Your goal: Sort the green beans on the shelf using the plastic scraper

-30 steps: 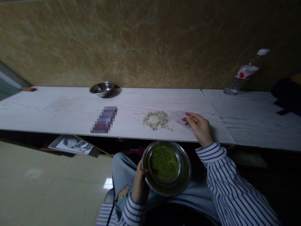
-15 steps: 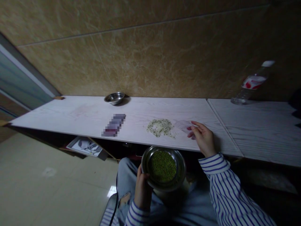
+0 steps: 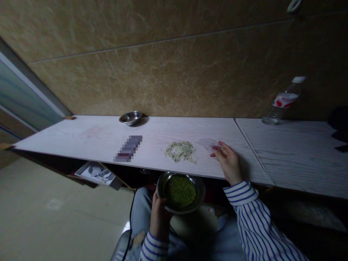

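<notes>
My left hand [image 3: 159,214] grips the rim of a steel bowl [image 3: 180,192] filled with green beans, held over my lap just below the table edge. My right hand [image 3: 227,163] rests on the white table [image 3: 81,139], fingers curled and pressed on a clear plastic piece [image 3: 208,144]. A small heap of mixed pale and green grains [image 3: 180,151] lies on the table just left of that hand.
An empty steel bowl [image 3: 131,117] stands at the back by the brown wall. A blurred dark flat item [image 3: 128,148] lies left of the heap. A plastic water bottle [image 3: 282,100] stands at the back right. Dark objects [image 3: 339,127] sit at the far right. A picture [image 3: 96,172] lies under the table.
The view has tilted up and back, showing more wall. The bowl of beans sits a little higher and nearer the table edge. My right hand stays on the plastic piece.
</notes>
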